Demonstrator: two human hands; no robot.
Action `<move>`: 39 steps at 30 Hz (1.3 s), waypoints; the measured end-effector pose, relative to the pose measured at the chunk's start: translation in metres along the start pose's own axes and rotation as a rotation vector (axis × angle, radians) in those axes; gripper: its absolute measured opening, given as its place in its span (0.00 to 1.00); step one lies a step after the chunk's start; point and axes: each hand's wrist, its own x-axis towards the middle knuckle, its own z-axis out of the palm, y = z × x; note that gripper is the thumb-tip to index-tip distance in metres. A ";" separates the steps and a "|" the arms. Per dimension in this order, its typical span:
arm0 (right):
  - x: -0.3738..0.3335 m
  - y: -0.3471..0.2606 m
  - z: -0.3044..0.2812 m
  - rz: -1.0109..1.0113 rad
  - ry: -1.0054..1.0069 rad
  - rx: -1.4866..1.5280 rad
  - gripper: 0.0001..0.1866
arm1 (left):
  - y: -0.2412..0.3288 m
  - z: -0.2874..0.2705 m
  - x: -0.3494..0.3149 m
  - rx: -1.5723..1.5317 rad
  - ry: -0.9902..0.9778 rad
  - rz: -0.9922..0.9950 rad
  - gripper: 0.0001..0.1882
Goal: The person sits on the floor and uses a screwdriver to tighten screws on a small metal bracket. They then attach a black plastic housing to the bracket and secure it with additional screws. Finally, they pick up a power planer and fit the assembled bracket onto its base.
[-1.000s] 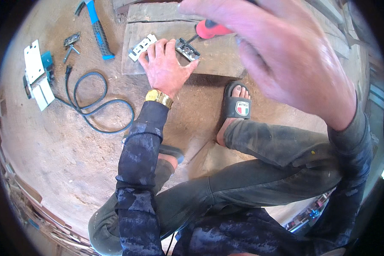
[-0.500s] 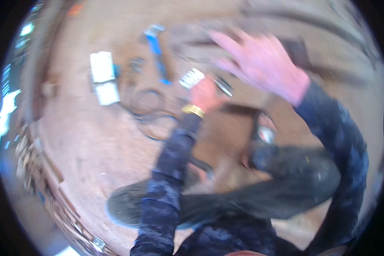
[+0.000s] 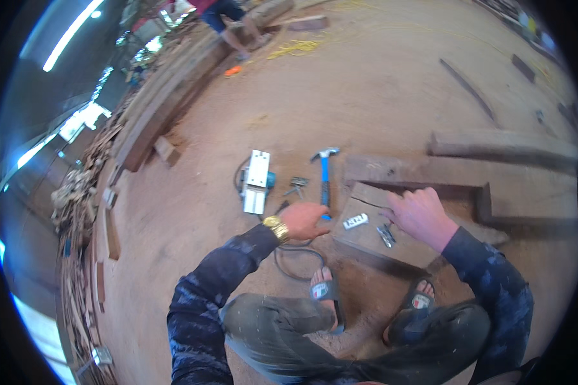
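Observation:
My left hand (image 3: pixel 303 221), with a gold watch at the wrist, hovers by the handle end of a blue hammer (image 3: pixel 325 179). Its fingers are loosely bent and apart, with nothing visible in them. Over a wooden block (image 3: pixel 404 247) in front of me is my right hand (image 3: pixel 422 217), fingers spread and bent down towards the top face. On that block lie a flat silver metal plate with cut-outs (image 3: pixel 356 221) and a small dark and shiny metal piece (image 3: pixel 386 236), just below the right fingertips. A dark line, perhaps a crack, runs across the block's far part.
An upturned electric planer (image 3: pixel 256 183) lies left of the hammer, its black cord (image 3: pixel 295 251) looping towards my sandalled foot. Small metal parts (image 3: pixel 297 185) rest between them. Notched timber (image 3: pixel 456 173) borders the block. Far left, a person (image 3: pixel 228 19) stands by a long beam (image 3: pixel 173 96).
The view has swung up and sharpened, showing more floor and the far person. My left hand has left the silver plate and moved left; my right hand has lowered to the block.

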 end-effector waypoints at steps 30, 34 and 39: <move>-0.130 0.109 0.081 0.754 -0.034 0.688 0.22 | 0.058 0.193 0.139 -0.761 0.401 0.003 0.20; -0.135 0.102 0.174 0.943 0.079 0.606 0.23 | 0.057 0.194 0.125 -1.301 0.262 -0.154 0.17; -0.088 0.054 0.207 0.713 0.331 -0.017 0.19 | 0.051 0.176 0.105 -1.727 0.238 -0.265 0.15</move>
